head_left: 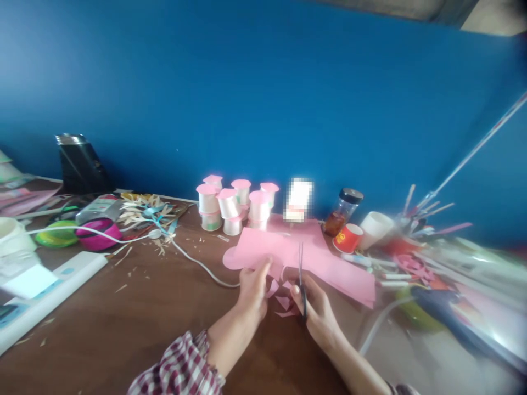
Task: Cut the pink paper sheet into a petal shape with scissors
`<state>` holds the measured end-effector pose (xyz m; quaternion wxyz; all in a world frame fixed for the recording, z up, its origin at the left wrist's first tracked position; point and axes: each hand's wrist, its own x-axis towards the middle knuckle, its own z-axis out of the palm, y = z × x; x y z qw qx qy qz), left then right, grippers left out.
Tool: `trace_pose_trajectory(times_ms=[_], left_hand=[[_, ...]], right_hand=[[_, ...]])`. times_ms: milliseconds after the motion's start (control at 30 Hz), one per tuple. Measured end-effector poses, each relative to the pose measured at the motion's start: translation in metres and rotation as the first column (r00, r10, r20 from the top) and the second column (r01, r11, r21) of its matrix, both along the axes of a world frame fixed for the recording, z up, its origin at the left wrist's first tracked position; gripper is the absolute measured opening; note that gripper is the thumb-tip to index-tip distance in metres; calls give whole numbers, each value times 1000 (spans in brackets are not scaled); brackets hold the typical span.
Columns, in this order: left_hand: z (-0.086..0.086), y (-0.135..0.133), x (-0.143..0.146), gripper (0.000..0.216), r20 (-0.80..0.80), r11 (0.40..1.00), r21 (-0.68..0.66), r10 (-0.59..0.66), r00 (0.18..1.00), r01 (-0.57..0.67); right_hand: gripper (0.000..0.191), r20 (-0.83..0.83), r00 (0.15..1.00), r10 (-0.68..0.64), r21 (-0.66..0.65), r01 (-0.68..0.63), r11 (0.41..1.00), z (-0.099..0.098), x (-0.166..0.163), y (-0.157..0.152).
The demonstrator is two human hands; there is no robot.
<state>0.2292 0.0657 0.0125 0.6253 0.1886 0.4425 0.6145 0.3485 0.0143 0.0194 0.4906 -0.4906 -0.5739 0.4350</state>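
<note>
The cutting of the pink paper sheet (329, 263) looks to be the step in hand. The sheet lies on the brown bench (144, 307) in front of the ribbon spools (230, 206). The left hand (253, 288) has its fingers pinched on the sheet's near edge. The right hand (315, 307) has its fingers closed through the scissors (301, 274), blades pointing away into the paper. Pink offcuts (284, 302) lie between the hands. A further cut would call for the left hand keeping the edge taut and steady.
</note>
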Motion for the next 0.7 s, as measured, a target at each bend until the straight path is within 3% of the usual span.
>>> trace_pose_trajectory(times_ms=[133, 267, 533, 700], left_hand=[[1, 3, 8, 34, 4, 999, -42, -5, 1000, 5], [0, -1, 9, 27, 37, 998, 40, -51, 998, 49], [-9, -9, 4, 28, 44, 993, 36, -115, 992, 113], [-5, -11, 6, 29, 69, 995, 32, -93, 993, 91]], right_hand=[[35, -12, 1000, -3, -40, 2, 999, -2, 1, 2], [35, -80, 995, 53, -99, -61, 993, -1, -1, 0], [30, -89, 988, 126, -61, -132, 989, -2, -1, 1], [31, -87, 989, 123, -56, -129, 990, -4, -1, 0]])
